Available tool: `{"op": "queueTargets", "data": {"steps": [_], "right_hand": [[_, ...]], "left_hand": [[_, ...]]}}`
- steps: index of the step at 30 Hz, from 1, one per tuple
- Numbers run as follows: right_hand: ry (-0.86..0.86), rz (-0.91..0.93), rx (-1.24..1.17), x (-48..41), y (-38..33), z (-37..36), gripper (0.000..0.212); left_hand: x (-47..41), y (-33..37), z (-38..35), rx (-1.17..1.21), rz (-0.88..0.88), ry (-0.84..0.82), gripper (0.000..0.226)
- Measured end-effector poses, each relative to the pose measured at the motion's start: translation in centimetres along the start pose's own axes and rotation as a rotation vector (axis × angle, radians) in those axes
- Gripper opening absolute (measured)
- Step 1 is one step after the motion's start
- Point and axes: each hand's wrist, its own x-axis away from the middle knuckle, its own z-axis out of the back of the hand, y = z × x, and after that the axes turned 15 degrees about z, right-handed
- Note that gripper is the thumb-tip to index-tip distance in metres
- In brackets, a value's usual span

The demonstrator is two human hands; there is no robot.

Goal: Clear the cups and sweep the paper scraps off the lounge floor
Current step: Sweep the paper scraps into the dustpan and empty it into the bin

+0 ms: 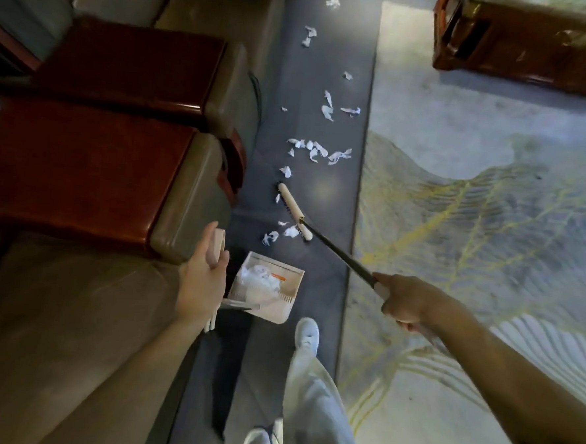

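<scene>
**Right forearm (514, 390) stretched long, broom down among the scraps**

Right grip (406, 302) is wrapped fully round the broom handle (337, 255), fingers curled tight. The broom head (294, 211) sits on the dark floor strip (328, 69) between the armchairs (82, 164) and the pale rug (457, 197). Left grip (200, 284) has thumb and fingers curled loosely round the dustpan's upright handle (219, 243). The dustpan (267, 289) itself is just ahead of the white shoe (308, 334), with a wad of white paper already inside. Whether its lip touches the floor, I cannot tell.

Now the paper. The nearest scraps (286, 231) lie right beside the broom head on the pan side. A bigger cluster (318, 151) sits beyond it, and more trail away up the strip. No cups in view from here.

How to play it, by my reckoning: short, low pulls towards the pan with the bristles flat, not flicks. Torn paper this light looks ready to flutter off onto the rug. Set the pan's lip flat on the floor, mouth facing the broom, before anything arrives. Take the near handful in first, then reach past the far cluster and draw it back down the strip. Steer the head clear of the rug edge, where bits could catch in the pile.
</scene>
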Motion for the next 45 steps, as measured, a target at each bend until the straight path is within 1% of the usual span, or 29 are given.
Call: {"op": "queueTargets", "data": {"steps": [4,7,9,11,13,15,17,18,20,22,24,27,29,31,34,39,42,45], "right_hand": [[-0.023,0.053,0.131,-7.7,-1.2,3.1,0.063],[-0.047,0.079,0.175,-11.7,-1.7,4.9,0.058],[-0.098,0.093,0.197,-13.4,-2.4,5.6,0.055],[-0.183,0.108,0.195,-14.3,-3.1,5.7,0.057],[-0.286,0.087,0.139,-14.1,-3.2,5.6,0.059],[-0.36,0.056,0.107,-12.9,-3.2,6.0,0.059],[-0.437,0.067,0.088,-11.7,-3.2,7.1,0.063],[-0.454,0.066,0.039,-11.3,-3.2,7.9,0.066],[-0.44,0.048,-0.116,-10.7,-3.0,9.6,0.072],[-0.408,0.039,-0.168,-10.3,-3.2,10.9,0.077],[-0.375,0.041,-0.146,-10.0,-4.1,11.6,0.078],[-0.304,0.057,-0.104,-10.8,-5.5,12.3,0.077],[-0.262,0.072,-0.075,-12.2,-6.0,13.5,0.071],[-0.223,0.088,-0.06,-13.6,-6.2,14.8,0.062],[-0.151,0.083,-0.067,-15.7,-6.5,16.2,0.061],[-0.045,0.09,-0.034,-21.2,-6.3,18.9,0.059],[-0.052,0.133,-0.017,-25.7,-6.1,21.8,0.057],[-0.036,0.121,-0.016,-30.6,-5.8,25.1,0.058]], "left_hand": [[-5.0,2.5,-0.9,0.022,0.069,0.003,0.048],[-8.6,4.1,-1.5,0.013,0.056,0.007,0.049],[-9.9,4.9,-2.0,0.023,0.053,0.006,0.05],[-10.7,5.4,-2.5,0.042,0.049,0.013,0.049],[-11.3,5.7,-2.6,0.026,0.029,0.028,0.048],[-11.8,6.1,-2.7,-0.012,0.009,0.036,0.045],[-11.8,6.6,-2.9,-0.025,0.009,0.044,0.043],[-11.8,6.8,-3.0,-0.033,0.014,0.047,0.043],[-11.8,7.4,-3.0,-0.041,0.02,0.042,0.045],[-12.1,8.0,-2.9,-0.052,0.029,0.013,0.047],[-12.7,8.8,-2.8,-0.065,0.036,-0.007,0.048],[-14.1,10.3,-2.9,-0.021,0.013,-0.036,0.049],[-15.3,11.3,-3.2,-0.035,-0.025,-0.046,0.05],[-16.5,12.2,-3.6,-0.015,-0.021,-0.055,0.051],[-18.2,13.9,-4.3,0.013,-0.007,-0.081,0.052],[-21.5,16.8,-6.0,-0.031,-0.021,-0.079,0.052],[-24.0,18.5,-6.9,-0.045,0.023,-0.078,0.051],[-25.7,19.9,-7.5,-0.071,0.041,-0.031,0.05]]}}
